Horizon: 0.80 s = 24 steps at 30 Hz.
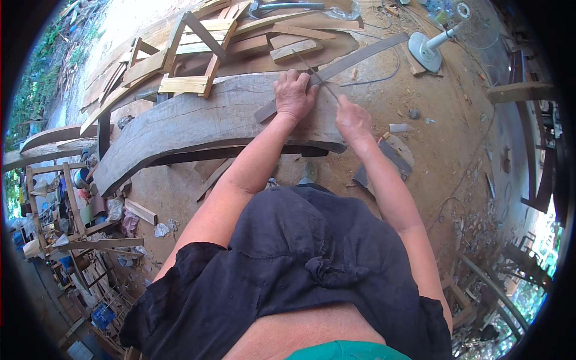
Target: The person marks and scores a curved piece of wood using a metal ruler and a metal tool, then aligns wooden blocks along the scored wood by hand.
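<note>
A long grey wooden slab [198,120] lies across a dark support over the dirt ground. A dark flat wooden strip [360,57] rests diagonally across its right end. My left hand [294,93] presses flat on that strip where it crosses the slab. Just to the right, my right hand [353,118] is closed on a thin pencil-like marker [327,90], its tip near the strip's edge. A thin metal rod [303,61] slants up from between my hands.
A heap of wooden planks and frames [198,42] lies beyond the slab. A standing fan's base [425,48] is at the upper right. Offcuts [390,159] litter the dirt. Wooden racks and clutter [66,228] fill the left side.
</note>
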Each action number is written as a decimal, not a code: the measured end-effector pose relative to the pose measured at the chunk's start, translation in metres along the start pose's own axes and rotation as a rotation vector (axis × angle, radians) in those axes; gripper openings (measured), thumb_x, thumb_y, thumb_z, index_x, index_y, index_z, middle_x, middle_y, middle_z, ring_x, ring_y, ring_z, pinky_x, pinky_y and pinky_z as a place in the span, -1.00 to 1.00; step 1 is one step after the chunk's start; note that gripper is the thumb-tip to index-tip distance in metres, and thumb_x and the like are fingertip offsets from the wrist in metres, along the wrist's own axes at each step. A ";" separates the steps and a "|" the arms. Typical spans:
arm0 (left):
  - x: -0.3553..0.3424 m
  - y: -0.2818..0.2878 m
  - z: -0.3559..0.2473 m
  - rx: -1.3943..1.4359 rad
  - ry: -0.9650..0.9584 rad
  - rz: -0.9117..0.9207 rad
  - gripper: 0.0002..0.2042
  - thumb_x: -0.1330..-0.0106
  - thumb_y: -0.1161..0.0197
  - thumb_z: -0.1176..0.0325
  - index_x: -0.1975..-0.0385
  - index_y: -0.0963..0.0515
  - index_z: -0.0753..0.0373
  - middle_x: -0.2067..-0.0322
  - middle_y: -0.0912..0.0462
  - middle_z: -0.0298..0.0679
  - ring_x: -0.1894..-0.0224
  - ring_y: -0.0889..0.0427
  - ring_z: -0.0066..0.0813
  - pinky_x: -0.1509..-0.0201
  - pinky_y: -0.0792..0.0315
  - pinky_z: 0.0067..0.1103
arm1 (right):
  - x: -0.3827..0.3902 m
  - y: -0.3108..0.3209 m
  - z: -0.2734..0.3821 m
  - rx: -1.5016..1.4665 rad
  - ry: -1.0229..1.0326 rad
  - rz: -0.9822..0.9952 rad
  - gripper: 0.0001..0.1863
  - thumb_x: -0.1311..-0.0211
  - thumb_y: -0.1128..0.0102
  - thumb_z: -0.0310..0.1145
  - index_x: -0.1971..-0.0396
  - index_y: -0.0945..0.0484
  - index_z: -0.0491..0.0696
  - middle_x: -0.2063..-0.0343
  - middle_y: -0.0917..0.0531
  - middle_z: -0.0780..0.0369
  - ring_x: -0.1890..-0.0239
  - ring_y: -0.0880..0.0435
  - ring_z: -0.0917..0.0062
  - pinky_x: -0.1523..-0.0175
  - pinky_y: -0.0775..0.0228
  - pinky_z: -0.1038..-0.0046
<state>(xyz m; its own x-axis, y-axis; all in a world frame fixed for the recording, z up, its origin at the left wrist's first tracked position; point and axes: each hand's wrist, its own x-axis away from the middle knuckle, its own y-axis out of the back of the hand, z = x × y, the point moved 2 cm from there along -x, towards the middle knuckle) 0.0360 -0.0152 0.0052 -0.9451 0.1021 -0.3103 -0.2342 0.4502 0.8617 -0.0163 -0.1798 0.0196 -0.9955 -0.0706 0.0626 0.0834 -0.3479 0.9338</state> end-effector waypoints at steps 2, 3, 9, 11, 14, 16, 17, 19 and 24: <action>0.004 0.001 0.004 -0.012 0.026 -0.014 -0.69 -0.04 -0.34 0.16 0.21 -0.54 0.04 0.23 -0.47 -0.27 0.07 -0.42 -0.23 0.06 -0.28 -0.32 | 0.019 0.002 -0.009 0.002 0.044 0.014 -0.87 -0.22 0.11 -0.41 0.32 -0.43 -0.09 0.47 -0.64 -0.06 0.36 -0.65 0.02 0.25 -0.44 0.01; 0.005 0.001 0.006 -0.019 0.038 -0.016 -0.69 -0.04 -0.34 0.16 0.21 -0.54 0.04 0.23 -0.47 -0.27 0.07 -0.42 -0.23 0.06 -0.28 -0.32 | 0.040 0.007 -0.016 -0.026 -0.004 0.035 -0.85 -0.22 0.12 -0.40 0.31 -0.43 -0.09 0.47 -0.64 -0.05 0.36 -0.64 0.01 0.25 -0.44 0.01; 0.002 0.001 0.003 -0.025 0.021 0.000 -0.68 -0.04 -0.34 0.15 0.20 -0.54 0.05 0.25 -0.47 -0.28 0.09 -0.44 -0.23 0.06 -0.28 -0.31 | 0.033 0.006 -0.011 -0.021 -0.004 0.041 -0.82 -0.30 0.18 -0.33 0.32 -0.42 -0.06 0.46 -0.64 -0.04 0.37 -0.63 -0.01 0.27 -0.43 0.00; 0.001 0.000 0.002 0.006 0.005 -0.012 -0.69 -0.04 -0.34 0.15 0.21 -0.54 0.05 0.25 -0.47 -0.27 0.09 -0.44 -0.23 0.06 -0.28 -0.31 | 0.004 0.001 -0.001 0.000 0.021 0.033 -0.81 -0.32 0.18 -0.30 0.32 -0.42 -0.05 0.46 -0.64 -0.04 0.37 -0.63 -0.01 0.27 -0.43 0.01; 0.003 -0.002 0.002 -0.007 0.014 -0.011 -0.69 -0.04 -0.34 0.14 0.21 -0.54 0.05 0.25 -0.47 -0.27 0.09 -0.44 -0.23 0.06 -0.27 -0.32 | -0.002 -0.008 0.000 -0.007 0.011 -0.007 -0.80 -0.35 0.19 -0.26 0.33 -0.41 -0.03 0.47 -0.64 -0.03 0.39 -0.63 -0.01 0.29 -0.43 0.00; 0.005 0.001 0.007 -0.023 0.028 -0.010 -0.69 -0.04 -0.34 0.14 0.21 -0.54 0.05 0.25 -0.47 -0.27 0.09 -0.44 -0.23 0.07 -0.27 -0.32 | 0.031 0.003 -0.015 -0.051 -0.005 0.024 -0.79 -0.34 0.19 -0.27 0.34 -0.41 -0.03 0.48 -0.64 -0.04 0.39 -0.64 0.00 0.29 -0.42 0.00; 0.003 0.001 0.006 -0.024 0.021 -0.009 -0.68 -0.04 -0.34 0.14 0.21 -0.54 0.05 0.25 -0.47 -0.27 0.09 -0.44 -0.23 0.07 -0.27 -0.32 | 0.047 0.006 -0.023 -0.046 -0.003 0.026 -0.79 -0.34 0.19 -0.27 0.34 -0.41 -0.03 0.48 -0.64 -0.04 0.39 -0.64 0.00 0.29 -0.42 0.00; 0.001 0.001 0.005 -0.022 0.018 -0.011 -0.68 -0.04 -0.34 0.14 0.21 -0.54 0.05 0.25 -0.47 -0.26 0.09 -0.44 -0.23 0.07 -0.27 -0.33 | 0.071 0.011 -0.032 -0.028 -0.038 0.061 -0.80 -0.34 0.19 -0.27 0.33 -0.41 -0.03 0.48 -0.64 -0.04 0.38 -0.64 0.00 0.28 -0.42 0.00; 0.003 -0.001 -0.001 -0.005 -0.003 -0.015 -0.69 -0.05 -0.33 0.14 0.21 -0.53 0.06 0.25 -0.47 -0.26 0.09 -0.44 -0.23 0.07 -0.27 -0.32 | 0.006 -0.005 -0.004 -0.016 -0.004 -0.006 -0.82 -0.34 0.17 -0.27 0.32 -0.40 -0.03 0.51 -0.63 -0.02 0.39 -0.63 -0.01 0.28 -0.43 0.01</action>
<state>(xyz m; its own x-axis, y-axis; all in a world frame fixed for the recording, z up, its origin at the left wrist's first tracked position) 0.0334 -0.0163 0.0034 -0.9409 0.0983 -0.3240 -0.2491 0.4472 0.8590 -0.0229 -0.1824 0.0144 -0.9961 -0.0652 0.0586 0.0784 -0.3630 0.9285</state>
